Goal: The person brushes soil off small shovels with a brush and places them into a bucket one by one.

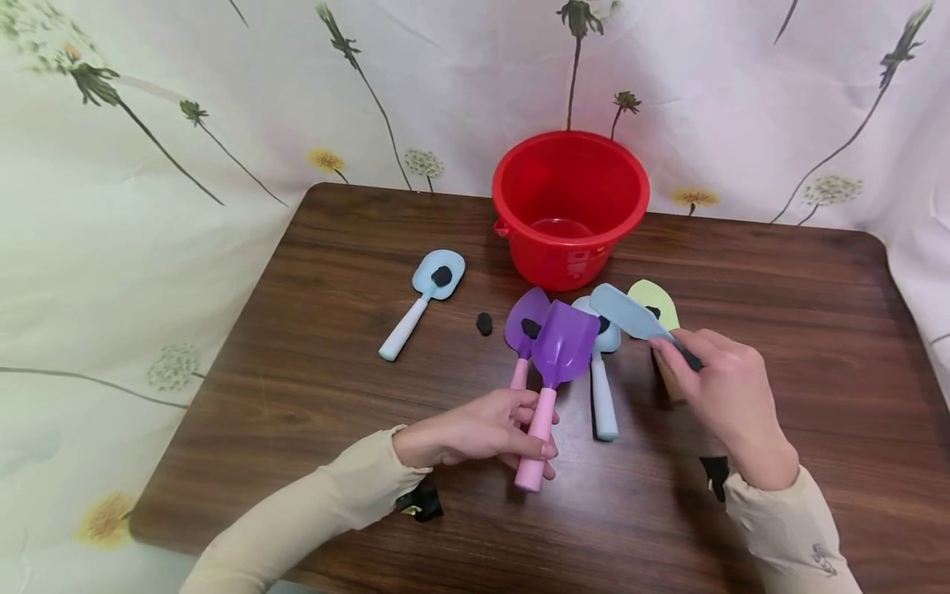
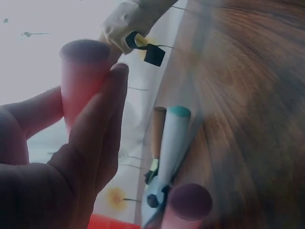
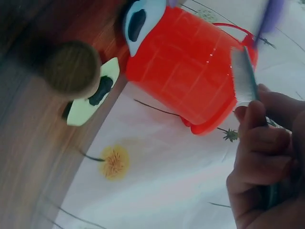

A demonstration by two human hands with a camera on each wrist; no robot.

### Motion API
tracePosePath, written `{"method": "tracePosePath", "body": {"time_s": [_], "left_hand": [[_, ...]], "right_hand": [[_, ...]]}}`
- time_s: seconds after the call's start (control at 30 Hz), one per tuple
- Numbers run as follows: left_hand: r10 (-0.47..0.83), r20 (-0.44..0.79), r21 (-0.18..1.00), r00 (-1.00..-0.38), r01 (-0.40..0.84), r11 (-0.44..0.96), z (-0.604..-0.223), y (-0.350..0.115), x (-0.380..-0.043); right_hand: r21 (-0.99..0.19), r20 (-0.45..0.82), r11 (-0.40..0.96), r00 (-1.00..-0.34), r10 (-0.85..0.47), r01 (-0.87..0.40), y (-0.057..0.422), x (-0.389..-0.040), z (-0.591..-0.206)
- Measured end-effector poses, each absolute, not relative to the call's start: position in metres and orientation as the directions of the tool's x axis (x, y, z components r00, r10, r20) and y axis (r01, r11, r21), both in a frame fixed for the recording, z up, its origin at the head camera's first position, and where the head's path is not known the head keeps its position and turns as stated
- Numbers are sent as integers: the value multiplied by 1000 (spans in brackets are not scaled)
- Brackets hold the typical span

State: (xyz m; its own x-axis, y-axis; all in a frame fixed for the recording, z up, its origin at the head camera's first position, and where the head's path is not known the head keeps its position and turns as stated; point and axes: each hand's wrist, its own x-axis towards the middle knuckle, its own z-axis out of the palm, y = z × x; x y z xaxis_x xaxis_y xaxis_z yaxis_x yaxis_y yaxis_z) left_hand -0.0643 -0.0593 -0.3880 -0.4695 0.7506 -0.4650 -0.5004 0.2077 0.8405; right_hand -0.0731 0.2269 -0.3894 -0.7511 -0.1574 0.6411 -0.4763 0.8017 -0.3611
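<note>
In the head view my left hand (image 1: pixel 490 429) grips the pink handle of a toy shovel with a purple blade (image 1: pixel 566 342), held above the table. My right hand (image 1: pixel 731 388) pinches a light blue brush (image 1: pixel 627 309); its pale bristles (image 3: pixel 241 76) show in the right wrist view. Under the held shovel lies another purple shovel (image 1: pixel 525 312) with a pink handle, a black lump on its blade. A light blue shovel (image 1: pixel 604 396) with a white handle lies beside it, partly under the brush. A green shovel (image 1: pixel 655 301) near my right hand also carries a black lump.
A red bucket (image 1: pixel 571 260) stands at the back of the wooden table (image 1: pixel 319 346), by the flowered cloth. Left of it lies another light blue shovel (image 1: pixel 404 328) with a black lump. A loose black lump (image 1: pixel 484 323) rests between the shovels.
</note>
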Motion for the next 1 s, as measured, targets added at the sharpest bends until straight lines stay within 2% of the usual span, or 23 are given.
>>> {"method": "tracePosePath", "body": {"time_s": [0.1,0.2,0.37,0.5,0.63,0.8,1.0], "left_hand": [[739,-471,837,-482,-508,201,-390,-59,-67],[738,-457,841,-496,-511,177,-391,-58,-69],[750,-444,843,-490,-512,164,-391,-56,-70],[765,-444,845,-466,-501,186,-389,-57,-70],[780,-432,854,-453,-484,192,-387,-58,-68],[780,-425,859,-460,-478,186,-387,-59,-67],[792,-438,846,-426,-492,203,-388,-61,-66]], "right_hand": [[-457,627,721,-763,-154,-520,224,-70,-388],[-518,597,638,-775,-209,-571,218,-67,-389],[-542,518,586,-788,-332,-603,206,-62,-394],[-535,508,572,-778,-369,-621,204,-61,-397],[-493,565,574,-742,-360,-654,203,-62,-395],[-384,651,637,-686,-326,-668,202,-64,-390],[-293,722,722,-640,-261,-626,207,-71,-388]]}}
